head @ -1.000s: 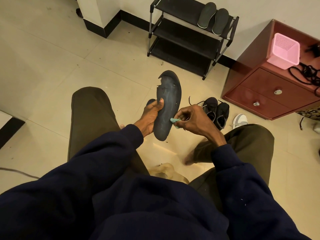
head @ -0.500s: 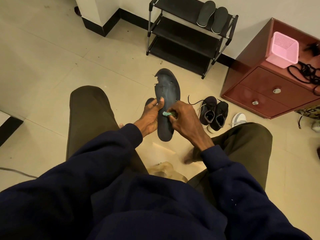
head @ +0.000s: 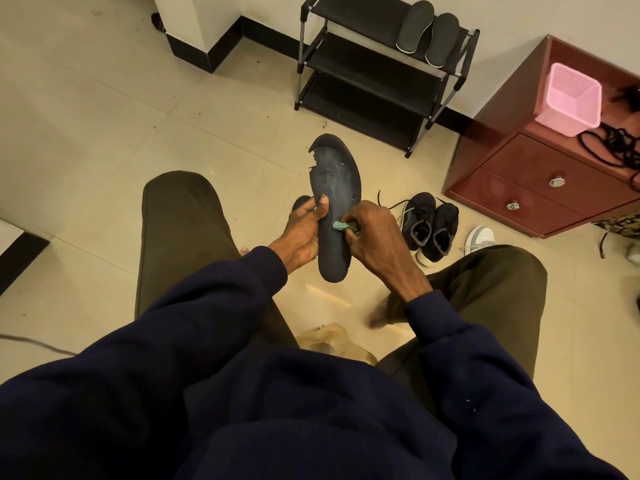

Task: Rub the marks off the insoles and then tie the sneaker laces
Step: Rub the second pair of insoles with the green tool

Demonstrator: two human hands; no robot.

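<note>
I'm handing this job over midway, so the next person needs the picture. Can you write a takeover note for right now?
Left hand grips the dark insole, raised above the floor.
Right hand pinches a small green wiping piece against the insole's middle.
The black sneakers stand on the floor to its right, laces loose.
Done: rubbing under way. Left: finish the insoles, then tie the laces.
</note>
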